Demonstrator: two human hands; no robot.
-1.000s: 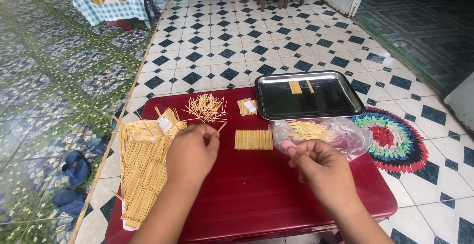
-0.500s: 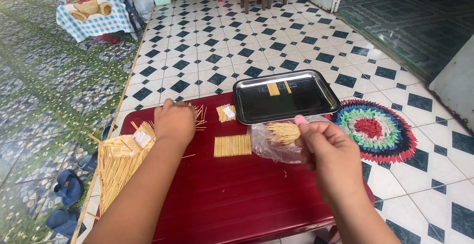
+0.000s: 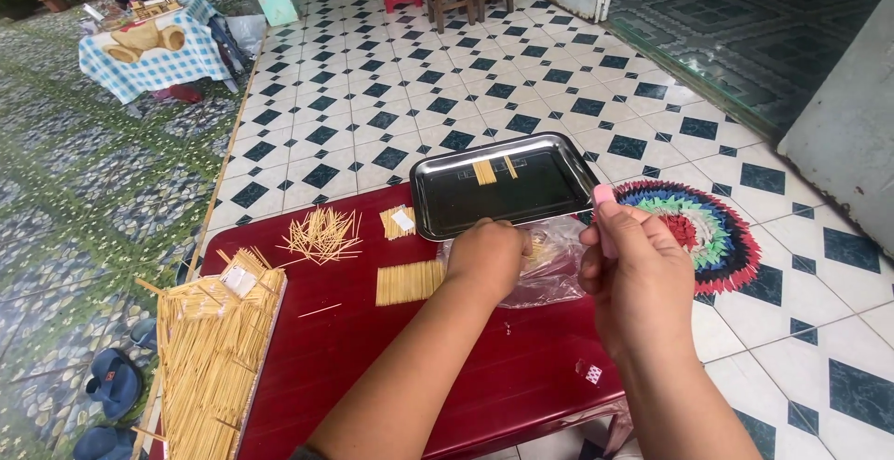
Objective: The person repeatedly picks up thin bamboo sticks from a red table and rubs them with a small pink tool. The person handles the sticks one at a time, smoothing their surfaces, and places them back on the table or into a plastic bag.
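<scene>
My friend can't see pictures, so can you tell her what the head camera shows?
A person's left hand reaches into a clear plastic bag of thin sticks on a red table, while the right hand holds a small pink thing. A metal tray and stick piles lie nearby.

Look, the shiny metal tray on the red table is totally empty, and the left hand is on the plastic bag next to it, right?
Not quite. In the head view the metal tray is not empty: two small bundles of toothpick-like sticks lie in it. The rest holds: it sits on the red table, and the left hand rests on the clear plastic bag beside it.
</scene>
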